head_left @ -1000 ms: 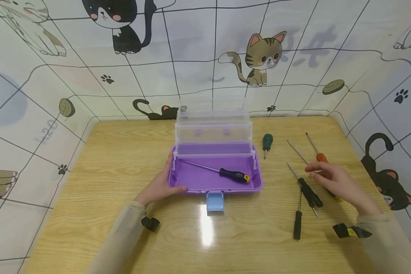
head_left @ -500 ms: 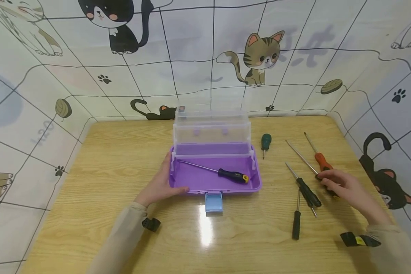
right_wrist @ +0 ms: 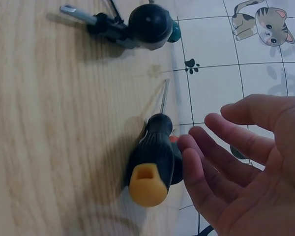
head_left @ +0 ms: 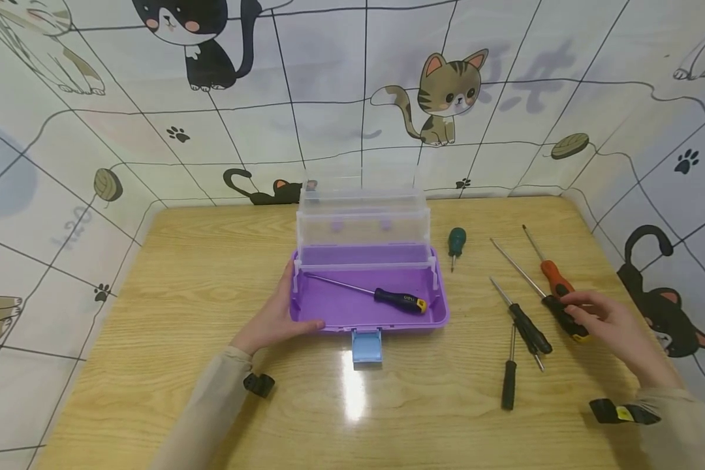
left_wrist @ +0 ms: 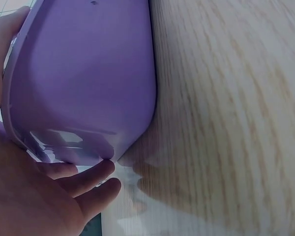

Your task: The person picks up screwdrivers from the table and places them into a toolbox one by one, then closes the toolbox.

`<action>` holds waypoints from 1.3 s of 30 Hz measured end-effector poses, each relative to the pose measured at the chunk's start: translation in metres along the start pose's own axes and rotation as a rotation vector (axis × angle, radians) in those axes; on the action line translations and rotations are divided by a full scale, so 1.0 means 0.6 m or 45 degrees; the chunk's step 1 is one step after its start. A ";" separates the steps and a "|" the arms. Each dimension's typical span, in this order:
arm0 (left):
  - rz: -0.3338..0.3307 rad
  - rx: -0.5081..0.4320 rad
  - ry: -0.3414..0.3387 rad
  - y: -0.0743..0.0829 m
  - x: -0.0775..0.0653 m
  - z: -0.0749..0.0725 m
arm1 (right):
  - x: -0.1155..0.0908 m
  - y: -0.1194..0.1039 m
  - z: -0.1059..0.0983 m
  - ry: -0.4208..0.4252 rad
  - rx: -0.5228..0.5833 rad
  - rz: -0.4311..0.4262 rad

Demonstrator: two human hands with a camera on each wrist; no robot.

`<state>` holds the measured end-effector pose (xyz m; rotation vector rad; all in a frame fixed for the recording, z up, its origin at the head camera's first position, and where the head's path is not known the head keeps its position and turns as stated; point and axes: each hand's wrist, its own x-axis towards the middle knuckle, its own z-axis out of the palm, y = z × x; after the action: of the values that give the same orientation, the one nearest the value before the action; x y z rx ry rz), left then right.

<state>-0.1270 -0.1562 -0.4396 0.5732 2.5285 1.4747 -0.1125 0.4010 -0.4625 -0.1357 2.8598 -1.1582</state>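
A purple toolbox [head_left: 352, 314] with a raised clear lid [head_left: 364, 228] sits mid-table. A screwdriver [head_left: 401, 301] with a black and yellow handle lies inside it. My left hand [head_left: 273, 320] holds the box at its front left corner, thumb at the front rim and fingers along the side wall [left_wrist: 88, 88]. My right hand [head_left: 613, 329] hovers with loosely bent fingers beside another screwdriver with a black and yellow handle [head_left: 566, 318]. A gap shows between fingers and handle in the right wrist view. Partly behind that handle lies an orange-handled screwdriver [head_left: 555, 277].
Left of the right hand, several black-handled screwdrivers lie close together, one [head_left: 529, 329] across another and one [head_left: 508, 385] nearer me. A short green screwdriver [head_left: 457, 243] is right of the box. The blue latch [head_left: 367, 347] hangs down in front. Printed cloth [head_left: 329, 124] walls the table.
My right hand has moved right and slightly nearer me, along the screwdriver to its handle, which now shows more. The left hand keeps its place on the toolbox.
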 end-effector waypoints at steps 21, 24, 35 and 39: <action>0.006 0.008 0.012 -0.031 0.003 0.006 | -0.015 0.024 0.020 0.156 -0.034 0.018; 0.008 0.028 0.017 -0.056 0.006 0.010 | -0.019 0.028 0.024 0.129 -0.049 0.026; 0.019 0.052 0.022 -0.072 0.009 0.011 | -0.027 0.039 0.037 0.064 -0.041 0.047; -0.005 0.056 0.020 -0.070 0.007 0.010 | -0.026 0.036 0.042 0.046 -0.091 0.078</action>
<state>-0.1395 -0.1683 -0.4787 0.5648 2.5778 1.4312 -0.0962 0.4004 -0.4956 -0.0306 2.9158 -1.0590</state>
